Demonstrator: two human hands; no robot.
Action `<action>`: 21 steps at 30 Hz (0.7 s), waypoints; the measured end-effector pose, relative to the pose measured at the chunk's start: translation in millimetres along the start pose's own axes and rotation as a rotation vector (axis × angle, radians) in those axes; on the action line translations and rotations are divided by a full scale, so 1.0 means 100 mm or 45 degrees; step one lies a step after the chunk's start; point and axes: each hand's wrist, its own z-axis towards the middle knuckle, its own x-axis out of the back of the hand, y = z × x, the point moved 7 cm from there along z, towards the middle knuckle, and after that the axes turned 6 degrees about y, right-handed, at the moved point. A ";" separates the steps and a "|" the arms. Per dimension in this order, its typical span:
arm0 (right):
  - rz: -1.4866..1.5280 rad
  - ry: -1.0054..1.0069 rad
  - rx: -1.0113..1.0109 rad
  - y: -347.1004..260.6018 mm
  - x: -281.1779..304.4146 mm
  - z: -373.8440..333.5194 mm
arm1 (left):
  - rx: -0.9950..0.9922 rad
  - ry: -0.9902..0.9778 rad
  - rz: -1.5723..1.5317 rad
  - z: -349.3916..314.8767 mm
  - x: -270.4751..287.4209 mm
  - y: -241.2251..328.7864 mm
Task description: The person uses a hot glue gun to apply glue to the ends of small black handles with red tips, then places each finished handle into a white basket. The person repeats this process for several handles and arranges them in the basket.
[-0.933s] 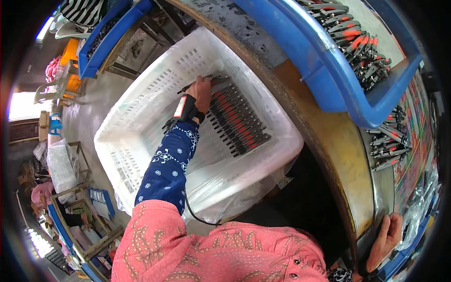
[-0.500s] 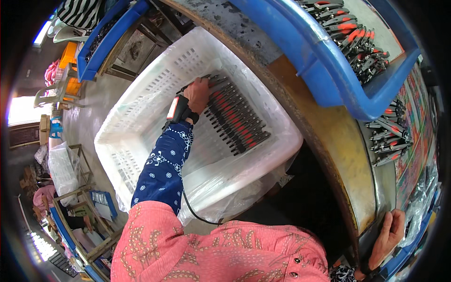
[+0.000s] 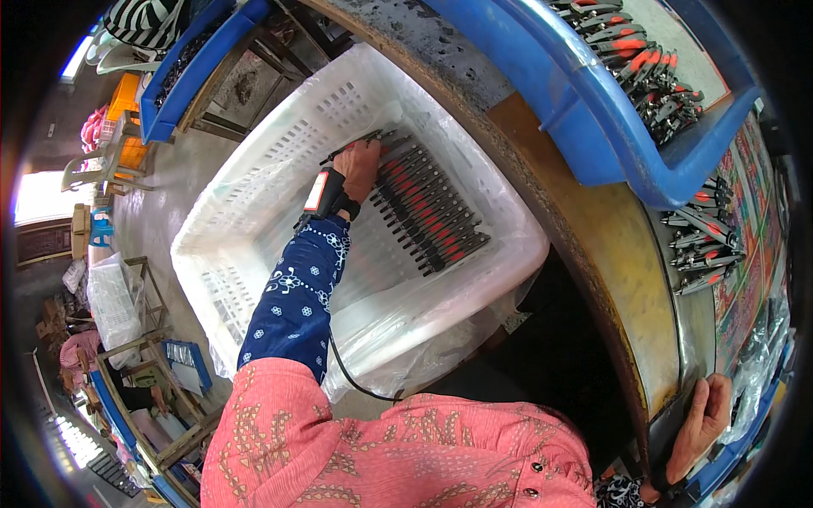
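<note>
My left hand (image 3: 360,165) reaches down into a white plastic crate (image 3: 222,212) lined with clear plastic. Its fingers are closed on dark pliers (image 3: 373,135), partly hidden by the hand, at the far end of a row. That row of black-and-red pliers (image 3: 434,216) lies side by side on the crate bottom. At the lower right, my right hand (image 3: 703,423) rests by the table edge, fingers stretched out, holding nothing. A dark device with a white-and-red label (image 3: 317,193) is strapped to my left wrist, with a black cable running back toward me.
A blue tray (image 3: 584,102) of more pliers (image 3: 648,85) stands on the worn table (image 3: 618,262) to the right. Loose pliers (image 3: 703,241) lie beside it. Another blue bin (image 3: 190,72) stands far left. Behind, at left, a person (image 3: 80,356) sits near wooden frames.
My left hand stays at the far end of the row, with only a slight shift. The right hand has barely moved. The whole view has tilted a little.
</note>
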 end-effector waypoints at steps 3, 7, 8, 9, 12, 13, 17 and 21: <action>0.013 -0.003 -0.010 0.01 0.00 0.00 | -0.019 0.018 -0.001 0.02 0.02 0.02; 0.039 0.007 -0.015 0.01 0.00 0.00 | 0.003 -0.017 -0.050 0.00 0.11 0.06; 0.012 0.008 -0.012 0.01 0.00 0.00 | 0.018 -0.029 -0.070 -0.01 0.14 0.06; 0.012 0.008 -0.008 0.01 0.00 0.00 | 0.033 -0.054 -0.109 -0.03 0.16 0.06; 0.020 0.005 -0.004 0.02 -0.01 0.01 | 0.071 -0.100 -0.226 -0.07 0.21 0.05; 0.023 0.005 -0.003 0.02 0.00 0.01 | 0.078 -0.100 -0.264 -0.08 0.21 0.05; -0.018 -0.001 -0.001 0.02 0.00 0.00 | 0.063 -0.057 -0.423 -0.06 0.20 0.07; -0.017 0.005 -0.010 0.03 0.00 0.00 | 0.102 -0.073 -0.351 -0.09 0.16 0.10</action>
